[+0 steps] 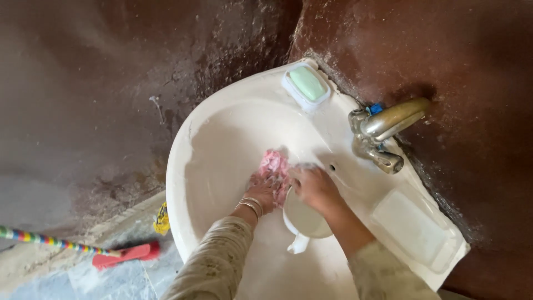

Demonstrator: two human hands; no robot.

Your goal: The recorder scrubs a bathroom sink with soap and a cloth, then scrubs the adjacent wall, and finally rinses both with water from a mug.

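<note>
We took the white sink (pixel 216 144) as our landmark: inside its basin, near the middle, lay the pink cloth (pixel 273 164), bunched and wet. Our left hand (pixel 263 191) (bangles at the wrist) was clenched on the cloth's lower edge, and our right hand (pixel 312 186) gripped its right side, the two hands touching. Just below the hands, still within the basin, stood a white cup (pixel 302 221). On the sink's rear rim sat a green soap bar (pixel 307 83) in a white dish, and a brass tap (pixel 383 133) rose from its right rim. Left of the sink, on the floor, lay a red brush (pixel 126 254).
</note>
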